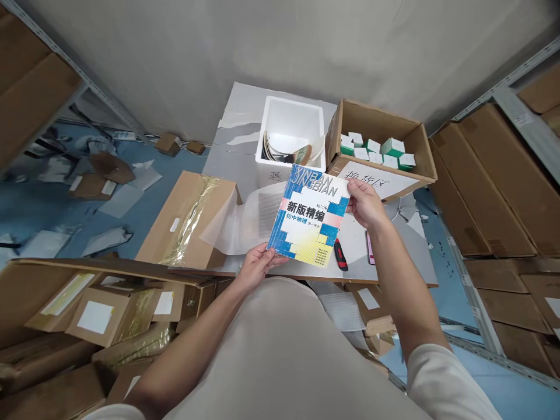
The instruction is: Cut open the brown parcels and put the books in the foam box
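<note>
Between my two hands is a paperback book (306,216), its blue, white and yellow front cover facing me, held slightly tilted above the table. My left hand (257,265) pinches its lower left corner. My right hand (365,201) grips the upper right edge. Behind the book, a sheet of white foam wrap (249,224) lies partly over a taped cardboard box (188,219). A red and black utility knife (340,255) rests just below the book's right side. To its right lies a pink phone-like object (370,248), partly hidden by my right forearm.
At the back of the grey table (231,122) stands a white foam box (291,104) with books inside. Beside it, an open cardboard box (385,111) holds several small green-and-white boxes (392,147). Cartons (109,309) crowd the lower left; shelving with boxes (494,175) flanks the right.
</note>
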The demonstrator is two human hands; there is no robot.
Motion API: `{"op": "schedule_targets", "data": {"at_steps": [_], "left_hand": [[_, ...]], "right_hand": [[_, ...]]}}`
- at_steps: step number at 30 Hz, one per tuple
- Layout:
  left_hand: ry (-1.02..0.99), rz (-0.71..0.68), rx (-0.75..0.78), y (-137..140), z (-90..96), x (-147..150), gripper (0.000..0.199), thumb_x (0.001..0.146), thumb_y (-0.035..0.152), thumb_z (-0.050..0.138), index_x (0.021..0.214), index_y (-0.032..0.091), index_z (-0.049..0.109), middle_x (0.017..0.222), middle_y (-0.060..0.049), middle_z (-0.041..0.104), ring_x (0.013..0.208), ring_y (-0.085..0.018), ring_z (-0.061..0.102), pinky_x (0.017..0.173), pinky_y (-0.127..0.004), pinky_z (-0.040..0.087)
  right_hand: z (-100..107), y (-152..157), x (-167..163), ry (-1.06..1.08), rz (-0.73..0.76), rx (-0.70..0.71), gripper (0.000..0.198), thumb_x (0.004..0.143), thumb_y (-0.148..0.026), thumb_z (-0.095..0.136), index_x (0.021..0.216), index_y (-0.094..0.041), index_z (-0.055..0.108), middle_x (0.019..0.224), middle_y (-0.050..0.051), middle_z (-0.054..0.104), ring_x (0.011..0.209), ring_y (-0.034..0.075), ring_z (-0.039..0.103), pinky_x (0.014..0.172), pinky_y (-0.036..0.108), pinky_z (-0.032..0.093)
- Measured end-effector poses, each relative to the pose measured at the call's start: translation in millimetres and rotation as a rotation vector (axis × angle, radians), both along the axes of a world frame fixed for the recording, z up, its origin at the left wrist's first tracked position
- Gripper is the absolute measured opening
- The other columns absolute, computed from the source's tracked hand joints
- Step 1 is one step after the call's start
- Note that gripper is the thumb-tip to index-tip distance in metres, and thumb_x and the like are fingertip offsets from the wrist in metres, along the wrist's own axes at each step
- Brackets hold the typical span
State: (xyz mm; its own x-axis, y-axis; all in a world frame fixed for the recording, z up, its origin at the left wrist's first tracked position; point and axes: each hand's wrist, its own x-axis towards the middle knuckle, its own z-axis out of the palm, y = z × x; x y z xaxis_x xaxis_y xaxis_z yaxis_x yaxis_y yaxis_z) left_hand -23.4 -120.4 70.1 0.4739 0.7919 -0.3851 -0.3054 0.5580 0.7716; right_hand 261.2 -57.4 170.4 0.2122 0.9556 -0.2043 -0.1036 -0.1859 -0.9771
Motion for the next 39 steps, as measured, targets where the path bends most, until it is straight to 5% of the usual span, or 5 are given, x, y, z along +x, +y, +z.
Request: {"op": "schedule_targets", "data": {"at_steps": [11, 20, 24, 31, 39], "left_hand": [[0.034, 0.068, -0.045, 13.4, -4.6, 29.5, 0.039, 0.072, 0.048, 0.073, 0.095, 0.017, 0.068, 0.094, -0.006, 0.073, 0.072, -0.017, 0.069, 0.079, -0.032, 0.053], [0.172, 0.129, 0.023, 42.3, 0.0, 57.5, 0.050, 0.079, 0.052, 0.064, 0.114, 0.017, 0.064, 0.099, -0.011, 0.073, 0.079, -0.024, 0.071, 0.084, -0.042, 0.052], [0.563, 0.302, 0.243, 44.9, 1.0, 35.2, 0.045, 0.083, 0.049, 0.061, 0.115, 0.017, 0.064, 0.109, -0.012, 0.070, 0.100, -0.026, 0.066, 0.096, -0.042, 0.046], [1.128, 0.256, 0.199, 49.2, -47.6, -4.8, 0.088, 0.073, 0.052, 0.069, 0.145, 0.014, 0.034, 0.151, -0.018, 0.034, 0.138, -0.033, 0.034, 0.113, -0.045, 0.028], [1.177, 0.154, 0.186, 89.4, -97.8, 7.9, 0.057, 0.078, 0.045, 0.060, 0.123, 0.010, 0.059, 0.110, -0.016, 0.068, 0.104, -0.028, 0.062, 0.092, -0.037, 0.046]], "right_hand": [[-16.3, 54.7, 35.0, -0.031, 0.132, -0.117, 0.036, 0.067, -0.051, 0.077, 0.083, -0.021, 0.066, 0.060, -0.001, 0.066, 0.054, 0.015, 0.066, 0.041, 0.023, 0.052], [-43.7, 148.0, 63.8, -0.121, -0.062, 0.148, 0.028, 0.081, -0.046, 0.066, 0.075, -0.020, 0.059, 0.060, -0.002, 0.058, 0.066, 0.017, 0.066, 0.052, 0.028, 0.056], [-47.5, 215.9, 88.5, -0.066, -0.264, 0.225, 0.025, 0.093, -0.040, 0.047, 0.078, -0.021, 0.051, 0.069, -0.001, 0.060, 0.068, 0.012, 0.066, 0.062, 0.027, 0.056], [-100.8, 268.3, 51.8, -0.005, -0.363, 0.216, 0.015, 0.095, -0.036, 0.040, 0.093, -0.023, 0.046, 0.088, -0.001, 0.058, 0.075, 0.010, 0.066, 0.071, 0.033, 0.059], [-114.7, 264.0, 46.4, -0.005, -0.070, 0.220, 0.018, 0.090, -0.040, 0.055, 0.094, -0.022, 0.052, 0.093, 0.003, 0.060, 0.091, 0.016, 0.065, 0.081, 0.040, 0.058]]}}
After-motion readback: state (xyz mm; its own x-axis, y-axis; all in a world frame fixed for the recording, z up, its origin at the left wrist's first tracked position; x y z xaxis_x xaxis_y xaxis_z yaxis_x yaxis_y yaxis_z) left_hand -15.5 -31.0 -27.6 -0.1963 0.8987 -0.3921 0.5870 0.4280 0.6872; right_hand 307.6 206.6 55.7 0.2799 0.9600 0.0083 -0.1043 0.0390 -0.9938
